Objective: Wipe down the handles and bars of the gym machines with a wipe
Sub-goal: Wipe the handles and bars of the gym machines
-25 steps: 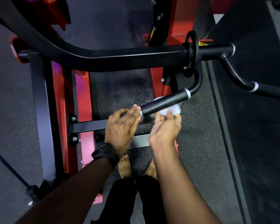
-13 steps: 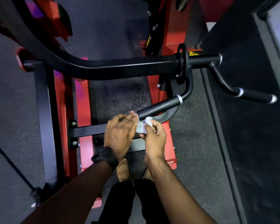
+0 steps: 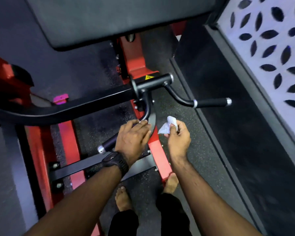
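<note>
A black gym machine arm ends in two padded handles. My left hand lies over the near handle, fingers wrapped around its upper part; the chrome end cap pokes out below my wrist. My right hand pinches a crumpled white wipe just right of that handle, not touching it. The far handle sticks out to the right, untouched.
A red machine frame with black crossbars runs under my hands. A dark seat pad hangs at the top. A raised black platform and a patterned panel stand to the right. My bare feet stand on speckled rubber flooring.
My left hand slid from the handle's tip up onto its grip. My right hand drew the wipe off the handle and to the right. The view swung upward and right.
</note>
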Demonstrator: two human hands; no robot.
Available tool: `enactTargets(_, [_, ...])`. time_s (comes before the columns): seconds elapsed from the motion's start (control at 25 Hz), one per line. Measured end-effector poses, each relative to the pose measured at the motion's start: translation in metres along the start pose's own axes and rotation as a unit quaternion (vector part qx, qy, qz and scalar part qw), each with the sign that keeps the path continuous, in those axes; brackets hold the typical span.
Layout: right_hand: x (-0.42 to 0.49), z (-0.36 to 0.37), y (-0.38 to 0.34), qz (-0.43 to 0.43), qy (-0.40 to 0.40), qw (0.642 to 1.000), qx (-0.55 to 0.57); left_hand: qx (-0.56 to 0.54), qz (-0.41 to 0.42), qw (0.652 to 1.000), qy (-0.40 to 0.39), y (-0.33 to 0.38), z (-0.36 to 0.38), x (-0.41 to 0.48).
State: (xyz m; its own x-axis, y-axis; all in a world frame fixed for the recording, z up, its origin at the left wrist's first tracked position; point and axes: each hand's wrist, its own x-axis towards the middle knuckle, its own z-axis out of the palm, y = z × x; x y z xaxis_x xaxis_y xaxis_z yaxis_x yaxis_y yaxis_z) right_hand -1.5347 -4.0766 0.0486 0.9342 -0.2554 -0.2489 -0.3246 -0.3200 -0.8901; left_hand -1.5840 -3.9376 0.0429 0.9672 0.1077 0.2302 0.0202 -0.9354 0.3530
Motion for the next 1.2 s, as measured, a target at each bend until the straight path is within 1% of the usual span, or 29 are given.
enactTargets(0.08, [0.029,-0.021,-0.002,-0.040,0.006,0.999,-0.008,0.010,0.011,1.000,-0.008,0.019,0.013,0.024])
enactTargets(0.16, [0.059,-0.045,-0.004,-0.073,0.016,0.997,-0.007,0.018,0.035,0.999,-0.032,0.045,0.029,0.048])
enactTargets(0.24, [0.085,-0.062,-0.005,-0.096,0.027,0.995,-0.028,0.022,0.055,0.996,-0.060,0.067,0.043,0.071])
enactTargets(0.28, [0.096,-0.065,-0.003,-0.108,0.021,0.993,-0.041,0.024,0.058,0.996,-0.070,0.074,0.049,0.081])
enactTargets(0.36, [0.114,-0.066,0.002,-0.167,0.004,0.985,-0.052,0.032,0.059,0.995,-0.073,0.081,0.058,0.096])
enactTargets(0.48, [0.137,-0.063,0.016,-0.270,-0.002,0.956,-0.112,0.048,0.071,0.995,-0.053,0.085,0.072,0.110])
enactTargets(0.6, [0.150,-0.054,0.027,-0.307,-0.016,0.925,-0.222,0.061,0.098,0.993,-0.033,0.081,0.089,0.118])
enactTargets(0.72, [0.154,-0.059,0.038,-0.390,-0.053,0.878,-0.274,0.066,0.143,0.987,-0.013,0.078,0.101,0.124])
enactTargets(0.76, [0.161,-0.067,0.042,-0.404,-0.060,0.864,-0.296,0.071,0.154,0.985,-0.007,0.079,0.103,0.126])
enactTargets(0.8, [0.171,-0.074,0.043,-0.389,-0.048,0.863,-0.317,0.071,0.163,0.984,-0.004,0.080,0.106,0.128])
enactTargets(0.88, [0.179,-0.077,0.035,-0.287,-0.004,0.909,-0.301,0.050,0.176,0.983,-0.003,0.080,0.110,0.133])
enactTargets(0.92, [0.176,-0.072,0.030,-0.269,0.003,0.916,-0.297,0.040,0.183,0.982,-0.002,0.079,0.113,0.134])
enactTargets(0.96, [0.169,-0.065,0.028,-0.295,-0.006,0.907,-0.299,0.034,0.193,0.981,-0.001,0.076,0.115,0.135])
enactTargets(1.04, [0.167,-0.065,0.036,-0.388,-0.050,0.872,-0.294,0.030,0.209,0.978,-0.003,0.072,0.118,0.137])
enactTargets(1.08, [0.175,-0.072,0.039,-0.381,-0.053,0.877,-0.289,0.028,0.211,0.977,-0.006,0.071,0.119,0.138])
enactTargets(1.16, [0.188,-0.083,0.037,-0.267,0.000,0.927,-0.264,0.028,0.208,0.978,-0.013,0.072,0.120,0.141])
enactTargets(1.2, [0.187,-0.082,0.034,-0.238,0.019,0.934,-0.266,0.026,0.204,0.978,-0.012,0.073,0.121,0.143])
